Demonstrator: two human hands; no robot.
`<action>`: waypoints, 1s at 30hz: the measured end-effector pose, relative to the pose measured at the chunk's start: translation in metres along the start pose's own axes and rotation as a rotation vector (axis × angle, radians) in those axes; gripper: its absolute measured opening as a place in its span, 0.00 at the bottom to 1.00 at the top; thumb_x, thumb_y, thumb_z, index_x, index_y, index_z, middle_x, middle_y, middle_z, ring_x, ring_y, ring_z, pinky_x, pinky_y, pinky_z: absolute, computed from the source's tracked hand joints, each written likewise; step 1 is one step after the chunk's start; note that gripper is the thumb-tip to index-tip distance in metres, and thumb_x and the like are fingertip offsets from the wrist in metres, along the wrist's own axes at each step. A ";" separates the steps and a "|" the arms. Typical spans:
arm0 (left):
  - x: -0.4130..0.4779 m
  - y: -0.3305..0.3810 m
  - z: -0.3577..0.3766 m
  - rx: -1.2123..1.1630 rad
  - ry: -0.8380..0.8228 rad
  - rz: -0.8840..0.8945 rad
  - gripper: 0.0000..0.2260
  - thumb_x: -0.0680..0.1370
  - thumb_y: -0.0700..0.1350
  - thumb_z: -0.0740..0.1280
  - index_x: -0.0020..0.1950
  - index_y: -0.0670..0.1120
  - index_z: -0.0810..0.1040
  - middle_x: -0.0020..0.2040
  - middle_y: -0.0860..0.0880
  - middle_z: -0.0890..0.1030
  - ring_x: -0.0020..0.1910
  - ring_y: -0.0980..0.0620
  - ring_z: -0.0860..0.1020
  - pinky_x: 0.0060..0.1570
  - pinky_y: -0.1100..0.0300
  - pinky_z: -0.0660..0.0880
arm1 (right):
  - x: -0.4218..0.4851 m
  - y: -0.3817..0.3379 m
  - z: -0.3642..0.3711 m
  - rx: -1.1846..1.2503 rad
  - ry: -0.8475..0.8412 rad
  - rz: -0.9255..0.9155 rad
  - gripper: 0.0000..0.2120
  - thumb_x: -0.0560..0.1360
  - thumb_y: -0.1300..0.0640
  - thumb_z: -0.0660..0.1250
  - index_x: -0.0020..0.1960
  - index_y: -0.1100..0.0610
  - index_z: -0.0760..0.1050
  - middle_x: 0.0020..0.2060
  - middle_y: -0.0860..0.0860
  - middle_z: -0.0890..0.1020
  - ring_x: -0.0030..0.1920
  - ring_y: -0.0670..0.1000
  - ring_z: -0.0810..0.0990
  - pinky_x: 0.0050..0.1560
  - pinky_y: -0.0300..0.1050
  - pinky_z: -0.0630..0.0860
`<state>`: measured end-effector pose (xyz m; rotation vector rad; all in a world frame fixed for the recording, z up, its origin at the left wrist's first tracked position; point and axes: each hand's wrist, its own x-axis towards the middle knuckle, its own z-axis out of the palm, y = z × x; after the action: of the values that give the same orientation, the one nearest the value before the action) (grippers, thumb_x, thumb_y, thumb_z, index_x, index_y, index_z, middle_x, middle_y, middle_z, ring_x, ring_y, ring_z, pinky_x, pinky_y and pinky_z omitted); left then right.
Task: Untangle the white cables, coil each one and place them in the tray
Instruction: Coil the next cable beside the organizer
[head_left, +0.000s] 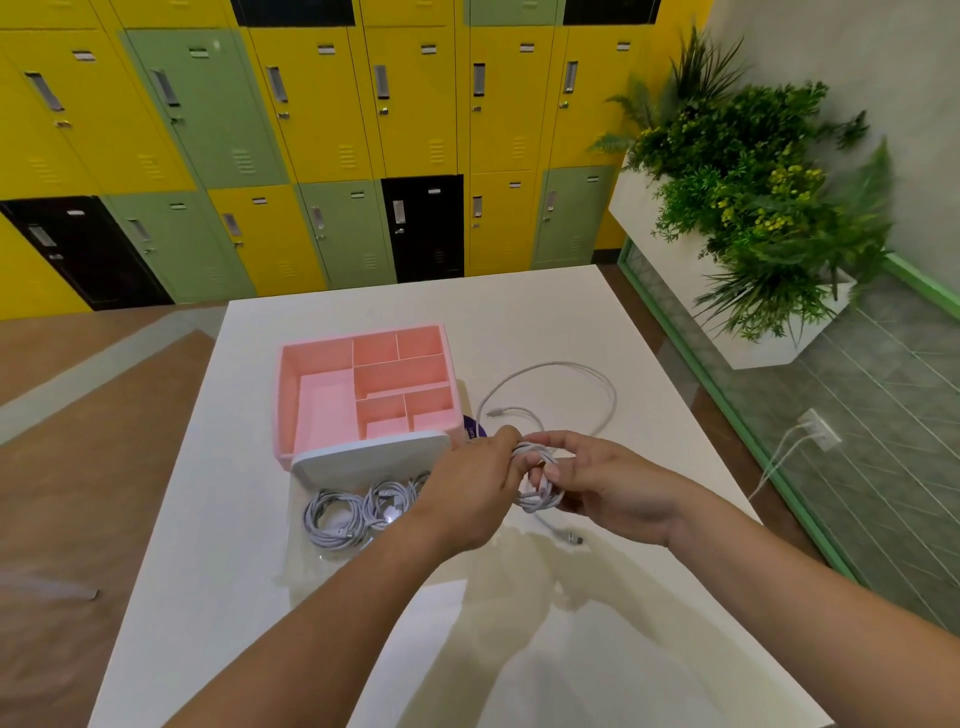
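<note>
Above the white table, my left hand (470, 491) and my right hand (605, 480) both hold a partly wound white cable coil (537, 480). Its loose length (571, 382) loops across the table behind my hands, and one plug end (574, 538) hangs below the coil. Two finished white coils (358, 512) lie side by side on the table to the left of my left hand. The pink tray (366, 387) with several compartments stands behind them and holds nothing that I can see. A white lid-like piece (369, 457) lies against the tray's front edge.
A purple object (475, 428) peeks out beside the tray's right corner. The white table (519, 649) stretches towards me. Coloured lockers (322, 130) line the back wall, and a planter with greenery (753, 208) stands at the right.
</note>
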<state>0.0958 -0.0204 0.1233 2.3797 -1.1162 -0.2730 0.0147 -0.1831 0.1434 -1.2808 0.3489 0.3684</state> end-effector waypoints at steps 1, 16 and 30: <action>0.000 -0.001 -0.001 0.029 0.011 0.018 0.15 0.84 0.55 0.49 0.52 0.48 0.70 0.41 0.50 0.77 0.38 0.49 0.73 0.39 0.53 0.64 | 0.000 0.000 0.000 0.030 -0.014 -0.009 0.19 0.75 0.62 0.68 0.65 0.56 0.71 0.46 0.55 0.81 0.50 0.54 0.77 0.55 0.46 0.70; -0.002 -0.010 0.003 0.270 0.184 0.091 0.11 0.82 0.46 0.53 0.63 0.54 0.68 0.44 0.52 0.81 0.44 0.48 0.76 0.54 0.54 0.64 | 0.002 -0.010 0.024 -0.857 0.253 -0.140 0.18 0.75 0.57 0.67 0.59 0.50 0.62 0.37 0.51 0.77 0.38 0.51 0.77 0.39 0.41 0.71; -0.008 -0.010 0.017 0.331 0.076 0.064 0.10 0.80 0.43 0.54 0.62 0.49 0.66 0.45 0.50 0.79 0.44 0.46 0.76 0.51 0.52 0.64 | 0.000 0.000 0.014 -0.782 0.182 -0.074 0.16 0.70 0.62 0.68 0.53 0.51 0.66 0.43 0.53 0.81 0.33 0.47 0.77 0.44 0.47 0.80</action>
<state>0.0908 -0.0144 0.1028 2.6068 -1.2815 0.0287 0.0159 -0.1695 0.1469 -2.0960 0.3195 0.3357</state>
